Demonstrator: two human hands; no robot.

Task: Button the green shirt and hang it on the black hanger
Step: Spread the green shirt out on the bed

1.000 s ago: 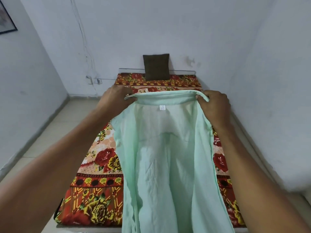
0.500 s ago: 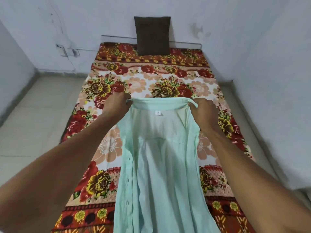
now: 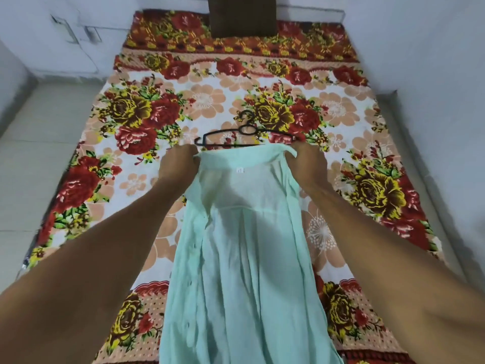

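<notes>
Here, on the left, pale floor tiles (image 3: 39, 143) run along the side of a low mattress spread with a floral bedsheet in red, yellow and peach (image 3: 147, 119). Over it the person's left hand (image 3: 178, 164) is closed in a fist round the left end of the collar of a thin, pale mint-green shirt (image 3: 244, 245), fingers curled under so only the knuckles and back of the hand show. The shirt hangs from that collar, held stretched between both hands above the sheet, its open front facing the person so the inside of the back panel and a small white neck label (image 3: 240, 169) are in sight; the buttoned edge falls in folds down the left side, and the lower part drops out of sight at the bottom. Just beyond the collar lies a thin black plastic hanger (image 3: 223, 132), flat on the bedsheet with its hook pointing toward the far wall; its lower bar is partly hidden behind the collar, and neither hand touches it. Farther back, a dark brown square cushion (image 3: 242, 15) leans against the white wall (image 3: 420, 48). On the right, the right hand (image 3: 309, 164) grips the other end of the collar the same way, fingers wrapped round the cloth.
</notes>
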